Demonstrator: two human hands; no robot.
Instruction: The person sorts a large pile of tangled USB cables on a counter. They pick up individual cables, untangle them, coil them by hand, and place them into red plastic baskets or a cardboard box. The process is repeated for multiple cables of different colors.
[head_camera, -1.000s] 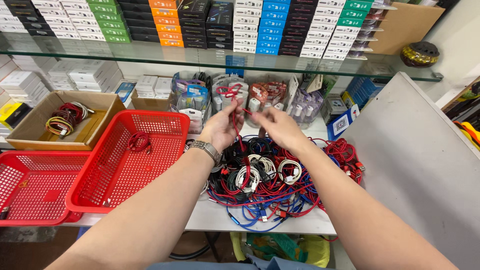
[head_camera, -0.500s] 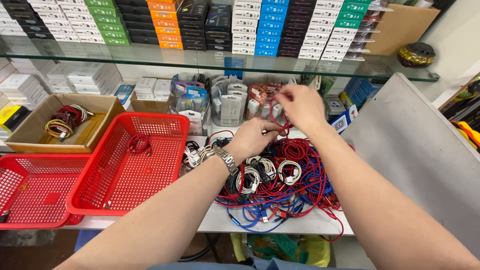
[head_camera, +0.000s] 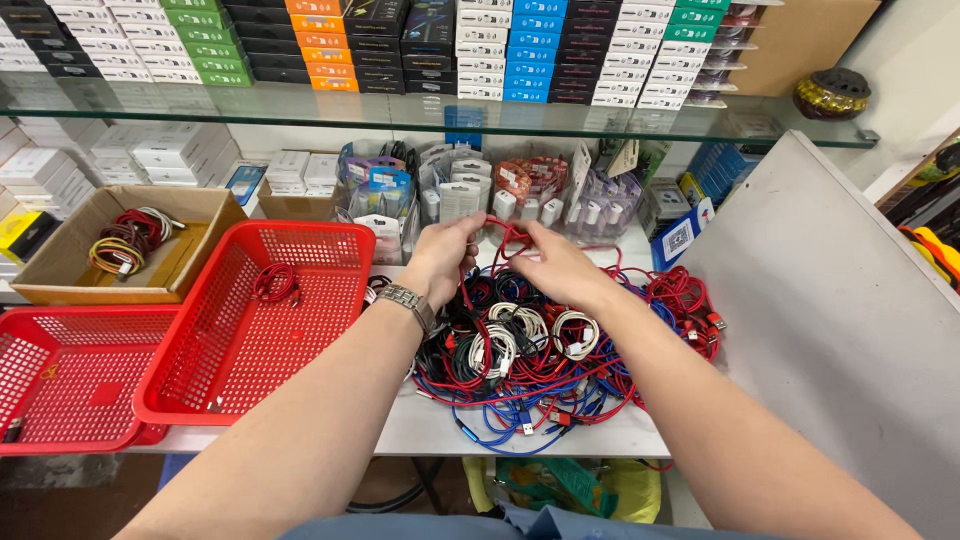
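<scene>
— So, what are the hands doing?

— Both pinch one red cable (head_camera: 503, 236) above the tangled cable pile (head_camera: 540, 355). The left hand (head_camera: 440, 258), fingers curled shut around the cable, sits at about ten o'clock from the pile's middle; the right hand (head_camera: 556, 262), also closed on it, sits near twelve o'clock.

— Which way does the cable run?

— Between the hands it loops up and across, roughly nine to three o'clock, then a strand drops toward six o'clock into the pile. Where its ends point I cannot tell.

— And the surface?

— A white counter (head_camera: 440, 425), with the red, blue and white cables heaped on it. At nine o'clock from the pile stands a red basket (head_camera: 240, 340) holding one coiled red cable; a second red basket (head_camera: 60, 385) lies further left, a cardboard box (head_camera: 70, 270) of coils behind it.

— The room?

— Packaged goods line the back, under a glass shelf (head_camera: 400, 112) of stacked coloured boxes. A grey panel (head_camera: 840, 330) leans at three o'clock.
</scene>
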